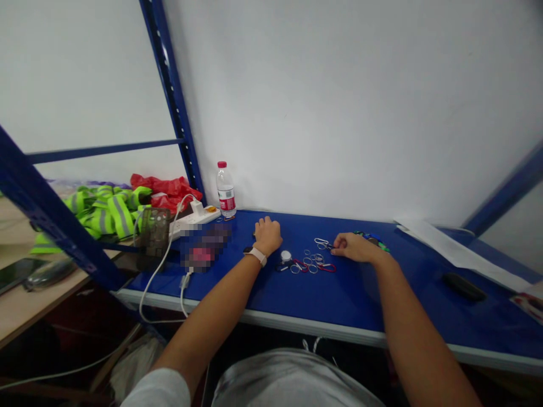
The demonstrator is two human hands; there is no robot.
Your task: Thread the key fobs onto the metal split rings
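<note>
My left hand (pixel 268 234) rests on the blue shelf top (pixel 373 299) with its fingers curled under in a loose fist; a watch with a pale strap sits on that wrist. My right hand (pixel 353 247) lies further right, fingers pinched together at a small silver carabiner (pixel 321 243). Between the hands lies a scatter of several key rings and small red carabiners (pixel 311 264), with a round white piece (pixel 286 255) beside them. A green and blue item (pixel 373 237) shows just behind my right hand.
A water bottle (pixel 226 191) stands at the back by the wall. A white power strip (pixel 193 219) with cables lies left of it. Hi-vis vests (pixel 104 212) and a red bag (pixel 163 189) are heaped far left. White paper (pixel 453 251) and a dark flat object (pixel 464 286) lie right.
</note>
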